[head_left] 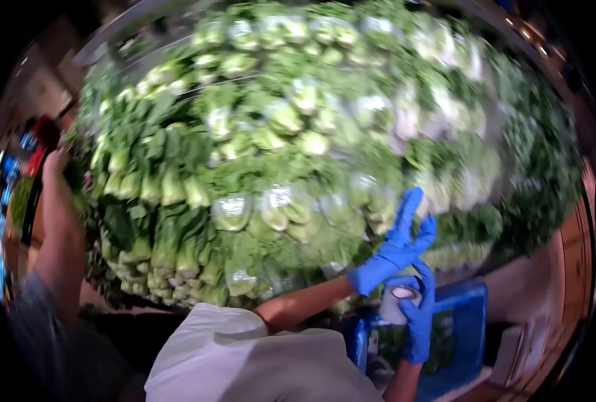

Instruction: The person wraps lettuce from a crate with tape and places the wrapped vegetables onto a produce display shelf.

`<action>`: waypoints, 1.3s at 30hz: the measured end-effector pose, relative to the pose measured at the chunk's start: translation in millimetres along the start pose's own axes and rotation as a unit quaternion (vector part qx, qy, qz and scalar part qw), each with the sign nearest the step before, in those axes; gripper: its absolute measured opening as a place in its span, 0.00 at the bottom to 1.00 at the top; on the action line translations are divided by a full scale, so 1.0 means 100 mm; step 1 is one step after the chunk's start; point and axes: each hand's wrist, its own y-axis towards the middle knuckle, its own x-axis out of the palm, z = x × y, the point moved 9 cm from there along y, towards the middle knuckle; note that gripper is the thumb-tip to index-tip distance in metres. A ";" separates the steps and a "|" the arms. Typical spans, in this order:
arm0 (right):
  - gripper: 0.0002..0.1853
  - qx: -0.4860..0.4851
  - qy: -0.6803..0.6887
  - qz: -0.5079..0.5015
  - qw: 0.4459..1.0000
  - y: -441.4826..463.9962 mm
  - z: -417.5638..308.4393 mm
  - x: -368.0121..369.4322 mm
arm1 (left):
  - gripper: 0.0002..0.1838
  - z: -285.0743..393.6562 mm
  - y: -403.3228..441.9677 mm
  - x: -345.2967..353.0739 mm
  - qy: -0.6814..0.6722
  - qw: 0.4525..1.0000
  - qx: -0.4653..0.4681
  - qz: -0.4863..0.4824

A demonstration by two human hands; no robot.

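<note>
**Left hand spread before the greens, right hand round a roll**

Both hands wear blue gloves and work near the right half of the display's near edge. The left hand reaches over that edge with its fingers wide, the longest pointing at the white-stemmed greens; whether it touches them I cannot tell. It appears to grip nothing.

The right hand curls its fingers around the pale roll, just below the left hand's wrist, with the hollow core facing up. Held this close, the roll is probably easy for the left hand to reach, and one hand carrying it leaves the other free.

Below the roll, a blue crate stands beside the near edge, with greens inside; its position probably keeps them within arm's reach.

On the display, bunches lie in sloping rows, seemingly grouped by kind: bok choy towards the left end, shiny wrapped heads in the middle, dark leaves at the right end. Many stems face the near edge, perhaps for easy gripping. Another person's arm reaches along the left end.
</note>
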 end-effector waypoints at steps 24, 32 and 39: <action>0.11 0.071 -0.307 0.235 0.920 -2.21 0.31 -1.88 | 0.37 -1.22 -2.25 1.96 0.150 0.916 -0.345 -0.143; 0.06 -0.072 -0.471 0.101 0.873 -2.20 0.22 -1.68 | 0.36 -1.37 -2.43 2.05 0.177 0.930 -0.266 -0.179; 0.04 -0.035 -0.405 0.002 0.914 -2.19 0.65 -1.45 | 0.32 -1.17 -2.79 2.38 -0.183 0.774 -0.546 -0.262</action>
